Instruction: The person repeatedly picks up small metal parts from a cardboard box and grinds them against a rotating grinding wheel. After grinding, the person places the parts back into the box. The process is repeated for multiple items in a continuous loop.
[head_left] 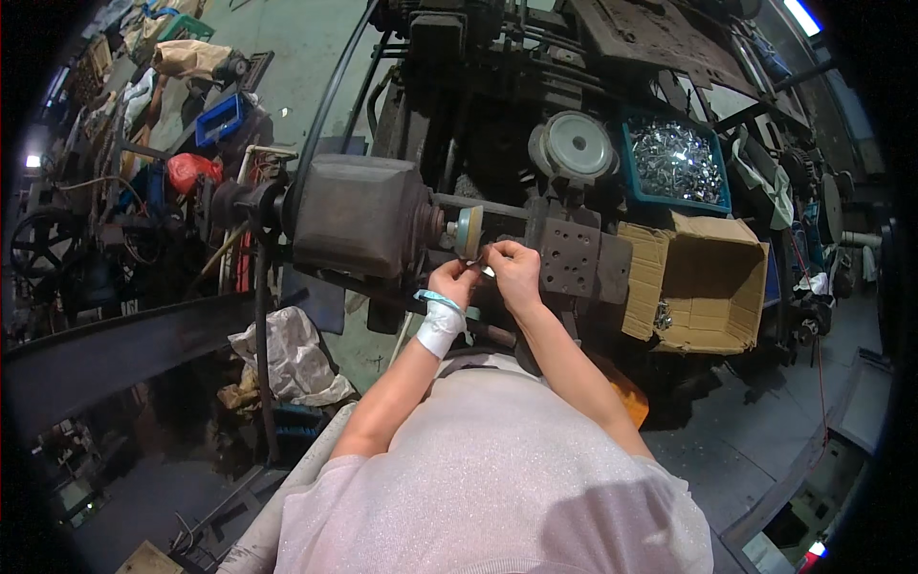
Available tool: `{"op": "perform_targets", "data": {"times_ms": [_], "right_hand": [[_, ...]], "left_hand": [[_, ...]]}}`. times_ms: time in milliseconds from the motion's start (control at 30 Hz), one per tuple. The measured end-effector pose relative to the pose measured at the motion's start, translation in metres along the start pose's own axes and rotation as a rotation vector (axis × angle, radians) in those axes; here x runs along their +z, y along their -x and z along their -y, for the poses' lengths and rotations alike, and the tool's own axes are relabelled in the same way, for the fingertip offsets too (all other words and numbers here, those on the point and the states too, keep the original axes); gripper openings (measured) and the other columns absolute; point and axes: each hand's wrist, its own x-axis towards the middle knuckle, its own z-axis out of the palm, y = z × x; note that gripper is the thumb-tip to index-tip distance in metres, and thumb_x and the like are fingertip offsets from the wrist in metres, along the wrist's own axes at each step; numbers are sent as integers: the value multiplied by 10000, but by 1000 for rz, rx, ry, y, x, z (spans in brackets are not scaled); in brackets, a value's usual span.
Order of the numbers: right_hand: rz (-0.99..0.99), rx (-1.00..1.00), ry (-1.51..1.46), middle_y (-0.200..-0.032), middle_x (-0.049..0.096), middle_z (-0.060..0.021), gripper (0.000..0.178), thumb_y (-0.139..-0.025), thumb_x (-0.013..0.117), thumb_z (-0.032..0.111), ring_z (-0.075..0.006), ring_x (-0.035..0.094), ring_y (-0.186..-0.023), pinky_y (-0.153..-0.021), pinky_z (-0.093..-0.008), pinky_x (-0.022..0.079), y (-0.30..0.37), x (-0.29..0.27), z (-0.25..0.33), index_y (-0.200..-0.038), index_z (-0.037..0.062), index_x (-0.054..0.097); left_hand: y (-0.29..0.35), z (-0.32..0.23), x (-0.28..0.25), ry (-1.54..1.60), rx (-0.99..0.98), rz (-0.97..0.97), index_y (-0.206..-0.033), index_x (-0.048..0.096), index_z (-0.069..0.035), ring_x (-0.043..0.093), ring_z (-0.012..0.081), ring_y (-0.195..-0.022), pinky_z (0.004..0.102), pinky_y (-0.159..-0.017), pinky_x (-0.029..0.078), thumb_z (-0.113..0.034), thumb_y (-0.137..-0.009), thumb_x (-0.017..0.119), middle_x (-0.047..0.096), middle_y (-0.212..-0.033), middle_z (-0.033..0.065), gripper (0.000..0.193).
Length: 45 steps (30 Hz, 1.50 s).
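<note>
My left hand (453, 282), with a white wrap and a light blue band at the wrist, is closed in a pinch just below a round wheel (469, 232). The wheel has a tan face and a blue-green back, and is mounted on the shaft of a dark motor housing (356, 216). My right hand (514, 273) is closed close beside the left, its fingertips near the wheel's lower edge. Between the fingertips shows a small shiny piece (489, 272), mostly covered by the fingers. Whether it touches the wheel I cannot tell.
Right of the hands stands a dark metal block with holes (571, 256). Beyond it are a round grey disc (579, 143) and a blue crate (677, 165) of shiny metal parts. An open cardboard box (708, 287) holds a few small parts. A whitish sack (292, 354) lies lower left.
</note>
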Motion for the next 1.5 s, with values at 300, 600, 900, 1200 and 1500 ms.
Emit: {"op": "perform_targets", "data": {"times_ms": [300,600,900,1200,1500], "right_hand": [[230,262,-460,-683,588,-21,141,-767,588,96,-63,503,-525,-414,-180,359,26,-15,26,-861,-7,611],[72,228,-278,-643,572,-7,175,-742,630,146,-56,469,-483,-379,-201,344,24,-11,15,-802,-18,623],[22,88,-106,-570,534,13,149,-744,620,146,-32,412,-416,-346,-174,294,4,1,5,-735,-2,622],[-40,124,-270,-600,550,10,137,-739,615,138,-32,445,-457,-353,-177,318,8,3,0,-744,1,621],[262,661,-1329,-741,502,-24,145,-798,501,245,-137,468,-572,-384,-237,337,16,-85,57,-768,105,525]], "left_hand": [[15,3,-24,554,-356,361,-844,543,-104,376,39,-496,175,-384,260,-315,-822,554,503,-670,-29,212],[13,-1,-18,166,-92,181,-846,557,-65,403,39,-458,183,-371,279,-205,-798,595,533,-662,-28,153],[0,4,-6,43,81,18,-748,590,-37,396,38,-429,193,-360,279,-192,-783,588,550,-603,-14,159],[2,4,-9,80,-12,47,-766,583,-35,398,39,-442,188,-368,284,-188,-779,591,549,-628,-3,154],[25,-5,-33,833,-403,344,-1060,477,7,456,124,-607,231,-500,373,-31,-809,423,541,-935,138,259]]}}
